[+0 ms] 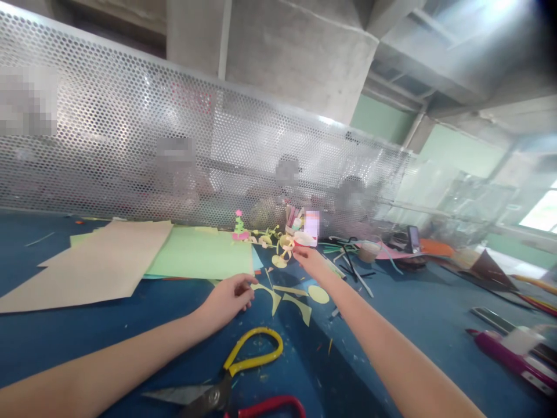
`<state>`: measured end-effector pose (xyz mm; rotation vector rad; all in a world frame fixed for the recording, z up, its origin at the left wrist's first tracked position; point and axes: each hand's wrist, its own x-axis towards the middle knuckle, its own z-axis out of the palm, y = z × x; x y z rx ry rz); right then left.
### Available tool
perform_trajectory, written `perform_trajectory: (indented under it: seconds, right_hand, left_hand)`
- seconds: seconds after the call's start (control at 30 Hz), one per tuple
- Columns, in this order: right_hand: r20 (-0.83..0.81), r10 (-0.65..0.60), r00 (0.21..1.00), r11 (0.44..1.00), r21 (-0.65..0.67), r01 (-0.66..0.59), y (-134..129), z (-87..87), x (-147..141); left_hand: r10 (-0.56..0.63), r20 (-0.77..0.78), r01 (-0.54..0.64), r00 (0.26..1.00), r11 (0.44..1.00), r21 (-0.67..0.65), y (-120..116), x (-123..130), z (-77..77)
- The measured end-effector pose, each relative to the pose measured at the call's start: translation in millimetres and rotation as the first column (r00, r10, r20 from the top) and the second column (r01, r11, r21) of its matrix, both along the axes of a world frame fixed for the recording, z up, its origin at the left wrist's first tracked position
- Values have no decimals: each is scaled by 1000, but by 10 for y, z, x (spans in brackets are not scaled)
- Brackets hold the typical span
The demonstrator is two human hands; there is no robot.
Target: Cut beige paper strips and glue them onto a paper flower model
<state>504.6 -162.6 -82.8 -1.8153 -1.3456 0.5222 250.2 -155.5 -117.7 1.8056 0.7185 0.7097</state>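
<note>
My right hand (307, 260) is stretched forward, with its fingertips closed at the edge of a small pale-yellow paper figure (279, 262) with a round base and curled strips. My left hand (230, 297) rests on the blue table, fingers loosely bent with a gap at the thumb, nothing visible in it. Yellow-green paper scraps (298, 307) and a yellow paper oval (318, 294) lie between my hands. Large scissors (213, 396) with one yellow and one red handle lie opened nearest to me. A small green paper plant (239, 223) on a pink base stands at the back.
Large green (200, 252) and beige (108, 264) paper sheets spread on the left. A perforated metal screen (130, 133) closes off the back, with people behind it. On the right lie a purple glue gun (505, 354), a cup (369, 251), and dark strips (350, 267).
</note>
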Motion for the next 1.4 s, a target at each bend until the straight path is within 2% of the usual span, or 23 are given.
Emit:
perform_trajectory:
  seconds: [0.17,0.33,0.53,0.7,0.97,1.4]
  right_hand:
    - [-2,-30,1000,997,75,30,210,-3,-164]
    - [-5,-38,999,995,96,38,388,-43,-272]
    - [32,-59,998,993,102,56,552,-70,-277]
    - [38,-101,994,989,116,96,695,-61,-208]
    - [16,-109,994,988,115,107,747,-157,-146]
    - [17,-52,999,991,126,49,761,-190,-109]
  left_hand:
    - [-1,23,1,1000,1000,4,3,-47,-16]
    - [-6,25,6,1000,1000,-4,55,-72,-60]
    - [-7,24,7,1000,1000,-1,121,-91,-97]
    - [-12,21,12,1000,1000,-13,124,-83,-70]
    - [-11,1,12,1000,1000,-10,146,-63,-56]
    - [-13,7,13,1000,1000,-5,116,-65,-22]
